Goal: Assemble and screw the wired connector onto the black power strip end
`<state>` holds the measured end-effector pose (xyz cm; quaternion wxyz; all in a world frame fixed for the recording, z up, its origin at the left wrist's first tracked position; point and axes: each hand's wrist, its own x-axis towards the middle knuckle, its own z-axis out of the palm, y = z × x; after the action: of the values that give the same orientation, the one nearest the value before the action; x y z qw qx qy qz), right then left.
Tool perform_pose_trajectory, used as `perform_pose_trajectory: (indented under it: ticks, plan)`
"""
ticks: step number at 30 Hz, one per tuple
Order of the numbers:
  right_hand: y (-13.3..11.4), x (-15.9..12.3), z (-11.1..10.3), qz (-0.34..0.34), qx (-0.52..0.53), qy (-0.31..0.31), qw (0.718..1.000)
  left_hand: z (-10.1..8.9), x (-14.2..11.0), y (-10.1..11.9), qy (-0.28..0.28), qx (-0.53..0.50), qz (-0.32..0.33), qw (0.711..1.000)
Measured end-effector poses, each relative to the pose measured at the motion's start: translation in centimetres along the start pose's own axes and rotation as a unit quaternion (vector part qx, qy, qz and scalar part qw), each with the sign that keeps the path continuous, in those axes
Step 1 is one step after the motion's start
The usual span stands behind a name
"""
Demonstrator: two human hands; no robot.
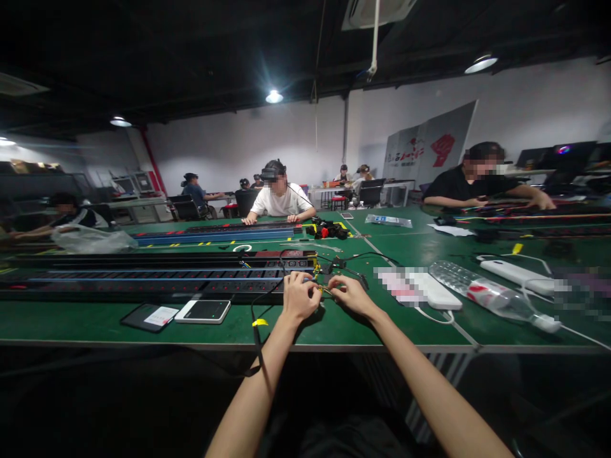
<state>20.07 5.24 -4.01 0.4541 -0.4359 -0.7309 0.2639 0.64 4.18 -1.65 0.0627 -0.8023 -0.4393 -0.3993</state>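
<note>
Several long black power strips (pixel 143 291) with rows of sockets and a blue edge lie across the green table. At their right end my left hand (pixel 300 298) is closed, thumb and fingers pinching thin wires. Facing it, my right hand (pixel 352 296) pinches at the same thin yellowish wires (pixel 325 289) between the two hands. The exact spot where the fingers meet is small and partly hidden. Just beyond my hands sits a black connector piece (pixel 338 262) with a black cable. Yellow wire ends (pixel 315 270) show at the strip's end.
Left of my hands lie a white device (pixel 203 312) and a dark case (pixel 147 317). To the right are a white power bank (pixel 436 291) and a plastic bottle (pixel 491 294). Across the table, a co-worker (pixel 281 198) rests hands by another strip (pixel 224 233).
</note>
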Motion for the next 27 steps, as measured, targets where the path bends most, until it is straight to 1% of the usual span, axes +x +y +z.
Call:
perform_pose_trajectory:
  ticks: [3, 10, 16, 24, 27]
  plan:
    - [-0.4, -0.1, 0.0, 0.022, 0.026, -0.016, 0.999, 0.1, -0.1, -0.1, -0.005, -0.001, 0.012, 1.0]
    - [-1.1, -0.2, 0.1, 0.045, 0.029, -0.009, 0.999, 0.0, -0.2, -0.2, -0.01, -0.001, 0.02, 1.0]
    - [-1.0, -0.1, 0.3, 0.052, 0.031, 0.0, 0.998, 0.1, -0.2, -0.3, -0.012, -0.002, 0.026, 1.0]
    - [-0.5, 0.1, 0.3, 0.069, 0.035, -0.014, 0.997, 0.0, -0.3, -0.2, -0.011, -0.007, 0.025, 1.0]
    - [-0.4, 0.1, 0.4, 0.059, 0.06, -0.014, 0.996, 0.0, -0.3, -0.1, -0.009, -0.005, 0.03, 0.999]
